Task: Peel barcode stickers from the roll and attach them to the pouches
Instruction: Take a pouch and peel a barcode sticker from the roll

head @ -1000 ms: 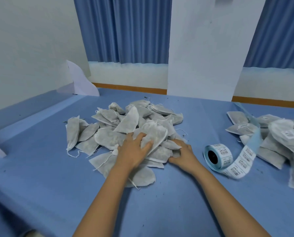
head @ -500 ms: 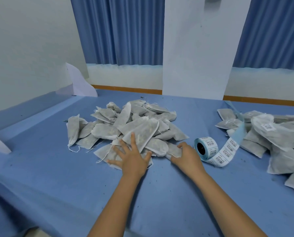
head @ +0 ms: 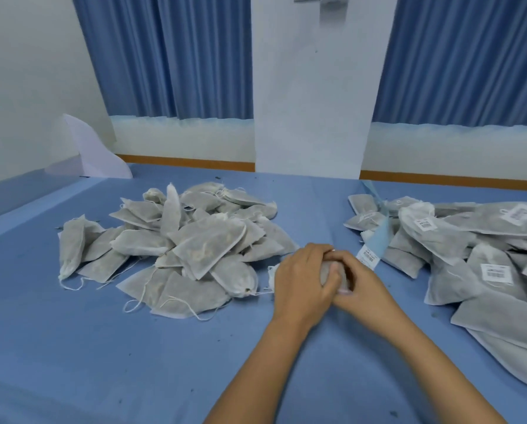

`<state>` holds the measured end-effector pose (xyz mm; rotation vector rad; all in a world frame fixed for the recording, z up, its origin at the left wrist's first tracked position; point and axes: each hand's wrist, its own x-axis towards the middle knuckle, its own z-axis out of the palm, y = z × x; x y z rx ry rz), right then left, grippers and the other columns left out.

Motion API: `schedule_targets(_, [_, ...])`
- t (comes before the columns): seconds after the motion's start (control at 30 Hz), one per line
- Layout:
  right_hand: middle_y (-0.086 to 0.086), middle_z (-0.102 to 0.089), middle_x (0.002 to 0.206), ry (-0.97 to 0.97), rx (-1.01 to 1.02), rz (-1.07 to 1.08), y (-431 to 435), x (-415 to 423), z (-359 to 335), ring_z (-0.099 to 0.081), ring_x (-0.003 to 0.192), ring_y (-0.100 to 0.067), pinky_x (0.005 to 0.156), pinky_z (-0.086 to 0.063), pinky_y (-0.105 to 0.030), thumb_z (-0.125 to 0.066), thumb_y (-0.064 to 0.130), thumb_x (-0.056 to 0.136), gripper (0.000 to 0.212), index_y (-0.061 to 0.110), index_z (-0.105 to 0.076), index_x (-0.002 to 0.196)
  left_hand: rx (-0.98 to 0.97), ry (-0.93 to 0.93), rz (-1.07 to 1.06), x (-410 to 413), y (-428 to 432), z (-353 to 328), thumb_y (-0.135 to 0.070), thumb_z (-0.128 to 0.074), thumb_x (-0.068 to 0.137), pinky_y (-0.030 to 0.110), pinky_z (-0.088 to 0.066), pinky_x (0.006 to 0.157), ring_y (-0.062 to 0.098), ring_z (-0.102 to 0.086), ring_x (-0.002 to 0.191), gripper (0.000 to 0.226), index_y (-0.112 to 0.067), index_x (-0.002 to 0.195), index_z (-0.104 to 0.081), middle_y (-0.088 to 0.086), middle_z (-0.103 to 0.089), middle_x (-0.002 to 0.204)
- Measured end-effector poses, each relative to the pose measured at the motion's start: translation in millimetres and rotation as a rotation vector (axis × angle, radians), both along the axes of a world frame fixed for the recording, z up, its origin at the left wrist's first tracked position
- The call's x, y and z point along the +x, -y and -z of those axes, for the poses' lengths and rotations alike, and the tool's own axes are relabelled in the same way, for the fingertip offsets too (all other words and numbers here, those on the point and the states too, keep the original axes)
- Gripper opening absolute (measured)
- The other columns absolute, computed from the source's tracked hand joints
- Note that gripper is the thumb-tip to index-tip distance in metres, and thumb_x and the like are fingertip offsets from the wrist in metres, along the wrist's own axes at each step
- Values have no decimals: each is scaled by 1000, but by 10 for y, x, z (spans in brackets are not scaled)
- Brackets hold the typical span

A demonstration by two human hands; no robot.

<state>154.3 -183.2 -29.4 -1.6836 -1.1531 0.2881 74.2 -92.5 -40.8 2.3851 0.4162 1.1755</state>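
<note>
Left: unlabelled pouch pile [head: 176,243] on counter [head: 72,347]
Right: labelled pouch pile [head: 470,255]
Between: both hands [head: 326,283], sticker strip [head: 369,255] behind

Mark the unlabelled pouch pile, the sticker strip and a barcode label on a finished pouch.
unlabelled pouch pile [head: 207,243]: head view, top pouch's face.
sticker strip [head: 368,256]: head view, printed barcode end.
barcode label [head: 497,273]: head view, label's centre, right pile.

I see a blue counter [head: 133,347] with a heap of plain pouches [head: 176,249] left of centre, a labelled heap [head: 470,255] at the right, and a sticker strip [head: 370,255] lying between them. A white sheet [head: 97,151] leans at the far left corner.
</note>
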Motion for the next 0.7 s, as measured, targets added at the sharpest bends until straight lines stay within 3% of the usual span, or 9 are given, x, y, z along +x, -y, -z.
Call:
schedule_targets(0.1, [3,-62,109,-192,206,-19,220,215,-33,-62,97,0,78,-47,-11,-66,-17,73,53,19,-55,111,-19,-23,136,219,11,1,-51,-37,84,38,-48,86,19,-61,102,59,-19,131,-53,0,-64,115])
schedule_targets(0.23, [1,-51,121,-332,386,-30,270,289,13,-59,97,9,79,-46,-8,-57,-21,78,58,6,-41,126,-644,162,537,419,84,40,-51,-61,73,27,-46,91,6,-56,109,86,-28,148,-24,-17,-53,121])
schedule_targets(0.3, [3,-50,126,-378,314,-63,228,260,117,-57,103,8,82,-46,-11,-63,-7,77,60,10,-38,129,-920,313,570,450,84,119,-42,-72,66,27,-48,92,9,-58,119,84,-23,142,-42,-13,-58,131])
schedule_targets(0.37, [7,-53,127,-391,200,-144,167,209,212,-55,112,5,86,-45,-12,-69,3,74,65,15,-39,130,-1154,453,587,463,36,153,-36,-76,61,30,-55,78,20,-69,98,53,-23,112,-69,8,-71,108])
schedule_targets(0.43, [7,-63,118,-454,134,-195,112,161,279,-61,108,-4,84,-48,-16,-67,0,80,54,15,-43,127,-1166,490,586,450,-20,113,-35,-72,66,26,-55,67,14,-69,78,23,-31,89,-74,4,-72,85])
schedule_targets(0.47, [4,-68,105,-476,113,-190,107,160,286,-67,93,-9,76,-51,-18,-64,-1,84,44,12,-47,123,-1161,516,584,440,-43,85,-32,-70,71,26,-54,65,12,-67,74,15,-33,86,-74,2,-70,81])
schedule_targets(0.57, [0,-58,55,-473,-5,-98,173,198,224,-43,38,-8,41,-35,-16,-56,6,91,10,12,-60,99,-1177,635,495,423,-90,5,-23,-62,81,27,-53,65,12,-64,69,23,-19,103,-66,0,-67,75])
schedule_targets(0.63, [7,-39,43,-465,-34,-71,232,253,218,-27,37,-5,38,-24,-14,-52,10,94,21,16,-68,82,-1191,730,418,399,-140,-26,-18,-61,88,26,-54,65,11,-65,70,35,-4,120,-54,0,-65,74])
schedule_targets(0.7, [11,-31,43,-452,-8,-80,279,267,194,-22,39,-4,39,-21,-13,-50,10,95,32,20,-71,74,-1210,801,363,364,-209,-32,-15,-51,96,23,-55,63,9,-66,69,21,-7,114,-57,-3,-67,72])
